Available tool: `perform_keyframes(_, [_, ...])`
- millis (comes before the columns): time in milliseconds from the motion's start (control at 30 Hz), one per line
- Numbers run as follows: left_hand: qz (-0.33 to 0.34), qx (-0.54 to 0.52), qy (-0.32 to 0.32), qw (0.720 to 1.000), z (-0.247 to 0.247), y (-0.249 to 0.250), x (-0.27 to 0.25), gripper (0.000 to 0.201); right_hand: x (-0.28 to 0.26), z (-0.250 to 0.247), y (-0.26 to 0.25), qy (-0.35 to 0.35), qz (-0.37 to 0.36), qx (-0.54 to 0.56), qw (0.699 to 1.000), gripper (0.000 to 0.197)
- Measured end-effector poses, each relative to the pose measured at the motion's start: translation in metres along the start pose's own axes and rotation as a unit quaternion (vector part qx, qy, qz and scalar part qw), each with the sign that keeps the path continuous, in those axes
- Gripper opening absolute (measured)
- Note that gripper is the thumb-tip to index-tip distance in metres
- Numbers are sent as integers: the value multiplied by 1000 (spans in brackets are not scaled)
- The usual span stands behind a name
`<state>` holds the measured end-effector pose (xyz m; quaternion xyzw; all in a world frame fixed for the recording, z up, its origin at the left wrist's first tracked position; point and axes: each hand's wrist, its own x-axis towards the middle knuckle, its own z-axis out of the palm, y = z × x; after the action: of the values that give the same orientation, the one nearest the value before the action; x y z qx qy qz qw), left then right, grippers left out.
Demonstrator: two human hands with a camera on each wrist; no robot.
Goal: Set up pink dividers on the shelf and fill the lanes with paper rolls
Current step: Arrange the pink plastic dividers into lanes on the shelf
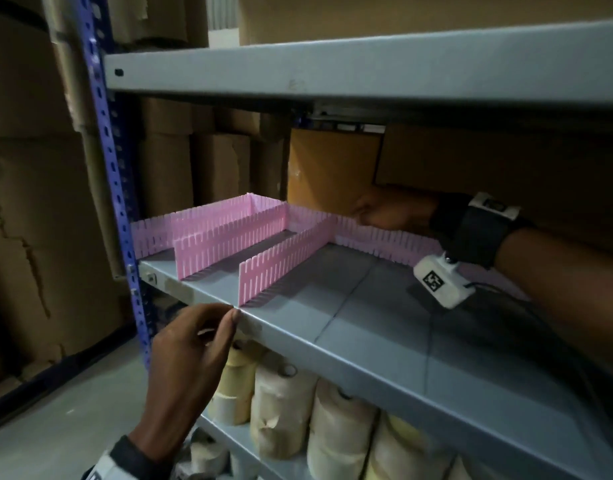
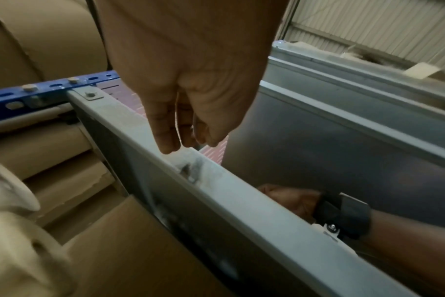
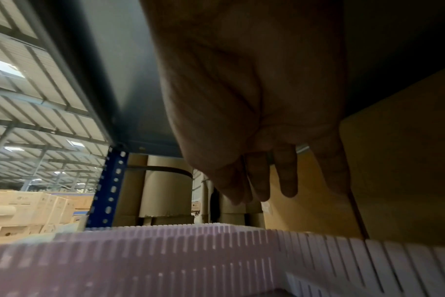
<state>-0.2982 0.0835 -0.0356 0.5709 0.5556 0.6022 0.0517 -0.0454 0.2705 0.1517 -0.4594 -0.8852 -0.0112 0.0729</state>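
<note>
Pink slotted dividers stand on the grey shelf (image 1: 367, 323). A long back divider (image 1: 384, 242) runs along the rear, and two cross dividers (image 1: 222, 244) (image 1: 284, 261) reach to the front edge, forming lanes with nothing in them. My left hand (image 1: 230, 320) hangs with relaxed fingers at the shelf's front lip, fingertips touching just below the near end of the right cross divider (image 2: 217, 154). It holds nothing (image 2: 188, 144). My right hand (image 1: 363, 216) reaches deep under the upper shelf, fingers straight (image 3: 267, 193) over the back divider (image 3: 165, 251). Cream paper rolls (image 1: 280, 403) stand on the shelf below.
The upper shelf (image 1: 367, 71) hangs low over the work area. A blue perforated upright (image 1: 114, 174) bounds the left side. Cardboard boxes (image 1: 332, 168) stand close behind the back divider. Large brown-wrapped rolls (image 1: 28, 202) fill the left. The shelf right of the cross dividers is bare metal.
</note>
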Motion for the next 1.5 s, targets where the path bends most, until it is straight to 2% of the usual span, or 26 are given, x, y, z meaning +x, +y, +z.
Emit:
perform_keyframes(133, [24, -87, 29, 996, 12, 19, -26, 8, -58, -14, -21, -15, 30, 5, 999, 26])
perform_keyframes(233, [43, -150, 3, 988, 38, 47, -55, 3, -106, -20, -35, -60, 79, -32, 995, 28])
perform_keyframes(333, [68, -209, -39, 975, 64, 78, -78, 7, -160, -29, -38, -84, 137, -45, 986, 28])
perform_keyframes(500, [115, -258, -120, 952, 93, 122, -117, 7, -267, -37, -28, -27, 212, -16, 977, 23])
perform_keyframes(600, [149, -283, -154, 935, 101, 149, -139, 16, -335, -38, -17, 27, 266, -12, 964, 20])
perform_keyframes(733, [195, -302, -205, 910, 113, 187, -161, 18, -419, -27, 1, 106, 347, 16, 932, 15])
perform_keyframes(833, [217, -271, -262, 900, 128, 212, -175, 23, -464, -5, 17, 153, 375, 20, 914, 12])
perform_keyframes(933, [243, -199, -308, 898, 147, 238, -186, 32, -490, 23, 33, 179, 368, 37, 912, 19])
perform_keyframes(1000, [253, -148, -335, 896, 163, 255, -189, 41, -498, 40, 41, 190, 333, 54, 922, 22])
perform_keyframes(1133, [306, -38, -389, 868, 191, 269, -183, 61, -502, 66, 49, 231, 281, 77, 928, 25])
perform_keyframes(1200, [327, -12, -395, 859, 197, 269, -183, 56, -504, 72, 51, 248, 275, 81, 925, 26])
perform_keyframes(1267, [328, -10, -384, 863, 196, 269, -185, 47, -505, 74, 53, 258, 272, 93, 922, 25])
perform_keyframes(1400, [344, -50, -326, 879, 196, 267, -193, 31, -509, 72, 56, 297, 281, 147, 900, 21])
perform_keyframes(1500, [390, -63, -289, 872, 197, 261, -195, 24, -508, 71, 53, 316, 297, 158, 887, 20])
